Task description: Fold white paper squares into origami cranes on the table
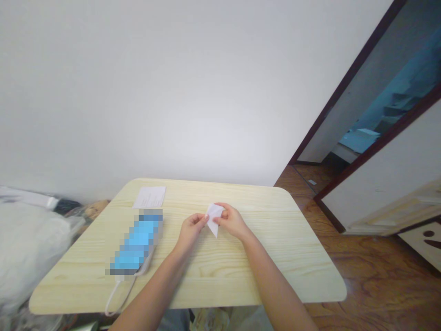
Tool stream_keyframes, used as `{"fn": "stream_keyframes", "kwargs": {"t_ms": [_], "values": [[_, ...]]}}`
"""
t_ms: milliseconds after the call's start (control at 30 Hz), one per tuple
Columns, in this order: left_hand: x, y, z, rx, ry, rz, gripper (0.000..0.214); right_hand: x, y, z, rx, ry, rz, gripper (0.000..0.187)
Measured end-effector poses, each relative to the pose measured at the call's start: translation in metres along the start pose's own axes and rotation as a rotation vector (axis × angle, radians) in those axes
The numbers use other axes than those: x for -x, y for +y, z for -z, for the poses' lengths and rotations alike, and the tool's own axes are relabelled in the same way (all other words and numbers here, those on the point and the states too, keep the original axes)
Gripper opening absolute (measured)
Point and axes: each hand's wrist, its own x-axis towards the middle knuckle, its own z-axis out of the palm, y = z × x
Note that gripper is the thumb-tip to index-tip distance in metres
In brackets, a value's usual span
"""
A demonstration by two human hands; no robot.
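Fingers (202,220) of left hand (190,231) and right hand (233,222) pinch paper (214,213) over pale wooden table (275,257)

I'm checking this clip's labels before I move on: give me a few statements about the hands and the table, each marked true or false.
1. The left hand and the right hand both hold a folded white paper in their fingers. True.
2. A flat sheet lies near the far edge of the table. True.
3. The right hand touches the flat sheet. False: it holds the folded white paper, well apart from that sheet.
4. A blue thing lies on the table left of the left hand. True.
5. The table is dark metal. False: it is pale wood.
6. The doorway on the right is closed off. False: it stands open.
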Motion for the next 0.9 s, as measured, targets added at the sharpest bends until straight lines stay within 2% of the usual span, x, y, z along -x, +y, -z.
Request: {"fn": "stream_keyframes", "kwargs": {"t_ms": [133, 233, 333, 433, 667, 900], "values": [[-0.003, -0.002, 0.003, -0.033, 0.026, -0.020, 0.030, 0.000, 0.003, 0.015, 0.053, -0.059, -0.038, 0.055], [-0.005, -0.004, 0.007, -0.109, 0.092, -0.096, 0.030, -0.001, 0.008, 0.023, 0.095, -0.067, 0.022, 0.049], [-0.005, -0.005, 0.008, -0.219, 0.047, -0.149, 0.030, -0.002, 0.007, 0.021, 0.163, 0.009, 0.145, 0.034], [-0.002, -0.005, 0.004, -0.304, -0.037, -0.182, 0.029, 0.000, 0.001, 0.013, 0.291, 0.058, 0.247, 0.030], [0.002, -0.006, 0.001, -0.325, -0.098, -0.195, 0.027, 0.004, -0.006, 0.008, 0.306, -0.003, 0.095, 0.009], [0.002, -0.003, -0.001, -0.323, -0.119, -0.156, 0.025, -0.002, 0.005, 0.012, 0.141, 0.002, 0.014, 0.021]]}}
